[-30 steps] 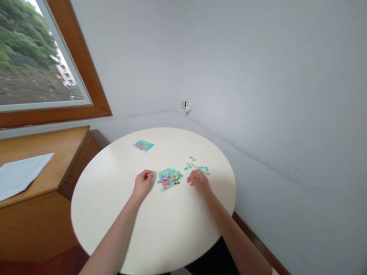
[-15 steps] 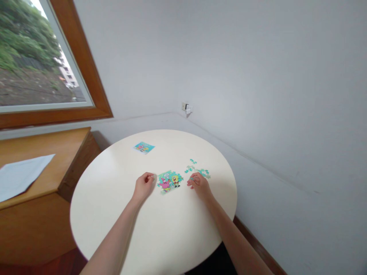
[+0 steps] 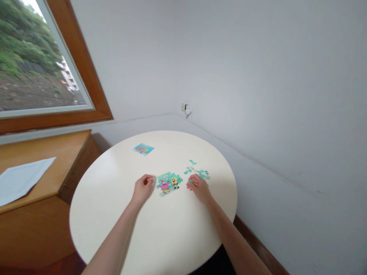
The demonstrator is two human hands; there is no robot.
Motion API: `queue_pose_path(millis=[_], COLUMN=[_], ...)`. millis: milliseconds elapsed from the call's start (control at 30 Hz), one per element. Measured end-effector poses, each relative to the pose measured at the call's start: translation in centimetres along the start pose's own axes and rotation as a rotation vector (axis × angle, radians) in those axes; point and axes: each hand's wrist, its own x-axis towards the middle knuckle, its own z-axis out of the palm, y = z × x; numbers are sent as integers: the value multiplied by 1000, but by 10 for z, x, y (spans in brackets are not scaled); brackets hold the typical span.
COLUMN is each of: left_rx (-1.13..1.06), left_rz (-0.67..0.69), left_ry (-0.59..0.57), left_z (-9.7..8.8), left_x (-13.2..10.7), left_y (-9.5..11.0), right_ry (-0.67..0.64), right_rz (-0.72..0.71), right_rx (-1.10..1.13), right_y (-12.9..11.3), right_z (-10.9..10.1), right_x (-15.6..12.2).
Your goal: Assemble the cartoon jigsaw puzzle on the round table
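Low over the round cream tabletop (image 3: 160,236), both forearms reach forward from the near edge and angle slightly inward, with the wrists resting on or just above the surface. The left hand (image 3: 142,188) is loosely curled, knuckles up, its fingertips tucked under and lying just beside the left edge of the partly assembled puzzle (image 3: 169,182). Whether it pinches a piece cannot be told. The right hand (image 3: 197,187) sits just right of that colourful cartoon puzzle, its fingers bunched narrowly together and pointing left. A fleck of teal shows at the fingertips, but it is too small to tell whether it is a held piece. The loose puzzle pieces (image 3: 198,172), mostly teal, lie scattered just beyond the right hand.

Farther back on the tabletop, well apart from the hands, lies a small picture card (image 3: 143,149). To the left stands a wooden cabinet (image 3: 57,152) bearing a sheet of paper (image 3: 20,179), under a wood-framed window (image 3: 83,72). A wall socket (image 3: 185,109) sits in the corner.
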Motion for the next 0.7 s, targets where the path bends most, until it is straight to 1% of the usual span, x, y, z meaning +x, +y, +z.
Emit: queue_pose_path(millis=[400,700], left_rx=[25,6], left_rz=[-6,-12], left_ry=[3,-14], left_z=[0,-1], left_x=[0,0], left_y=[-1,4], right_ry=[-52,-29], right_rz=[7,9], right_rx=[-8,-37], right_y=[-3,-3], right_z=[-2,-1], right_x=[0,0])
